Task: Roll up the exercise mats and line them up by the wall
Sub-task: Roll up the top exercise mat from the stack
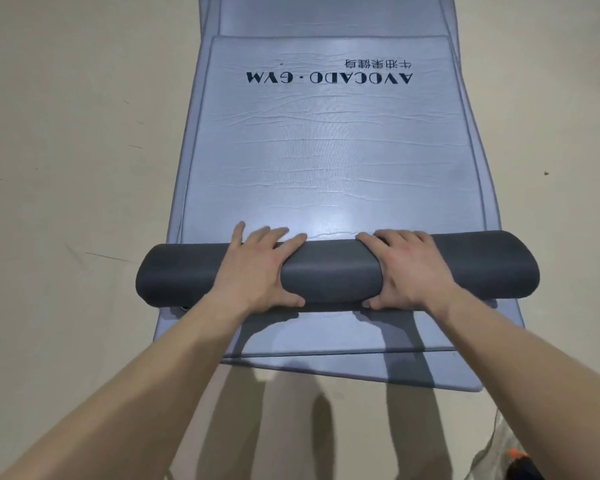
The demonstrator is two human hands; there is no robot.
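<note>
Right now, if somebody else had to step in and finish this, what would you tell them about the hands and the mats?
The left hand and right hand both grip the dark roll from above, thumbs on its near side.
The roll is the near end of the top AVOCADO GYM mat; most of that mat lies flat ahead.
At least two more flat mats lie stacked under it on the floor.
Done: this roll is started.
Left: finish it, roll the others, line them up by the wall, which is not in view.

A pale beige floor (66, 168), faintly scuffed, carries a stack of blue-grey mats (465, 372) running from 6 toward 12 o'clock; a dark speck (546, 173) lies at 3 o'clock.
</note>
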